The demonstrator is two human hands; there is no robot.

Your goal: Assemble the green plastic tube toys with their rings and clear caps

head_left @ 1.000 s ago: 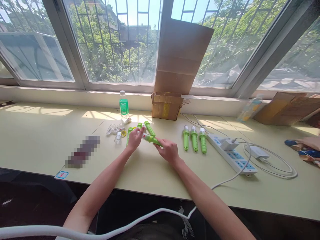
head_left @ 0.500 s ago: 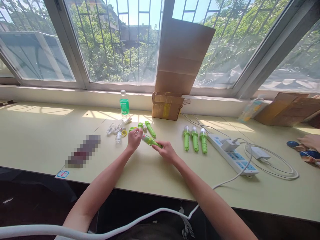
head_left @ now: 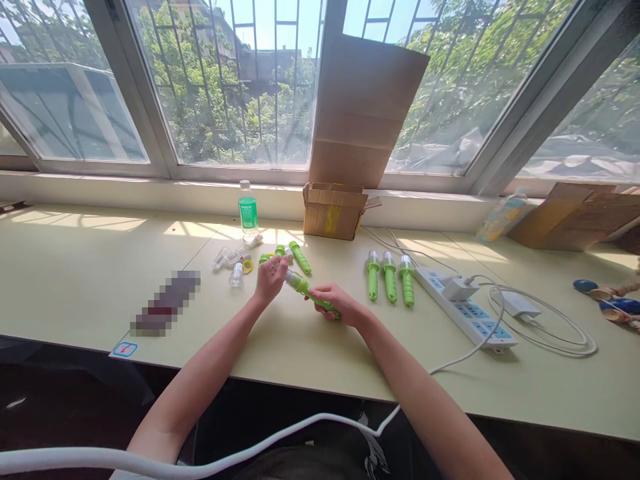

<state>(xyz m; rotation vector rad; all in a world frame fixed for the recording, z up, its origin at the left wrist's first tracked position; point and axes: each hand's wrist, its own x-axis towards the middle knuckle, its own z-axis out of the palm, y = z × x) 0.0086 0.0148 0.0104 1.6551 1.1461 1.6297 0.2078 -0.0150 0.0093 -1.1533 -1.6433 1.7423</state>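
A green flashlight (head_left: 301, 285) with a clear head slants between my hands above the table. My left hand (head_left: 271, 277) is closed around its clear end, and the fingers partly cover that end. Lower down, my right hand (head_left: 334, 303) grips the green handle, whose tip sticks out past the fingers. Just beyond my left hand lie a green handle (head_left: 299, 257), other green parts partly hidden by the hand, a yellow ring (head_left: 247, 267) and several clear plastic caps (head_left: 237, 275). To the right, three green flashlights (head_left: 390, 280) with clear heads lie side by side.
A bottle (head_left: 248, 212) with a green label and an open cardboard box (head_left: 334, 212) stand at the back. A white power strip (head_left: 465, 310) with plugs and cables lies to the right. Blue and wooden pieces (head_left: 617, 303) sit at the far right. A white cable (head_left: 280, 443) crosses near my body.
My right hand has moved slightly right and wrapped further round the handle, which now shows past the fingers. At the far right, another person's hand has left the view.
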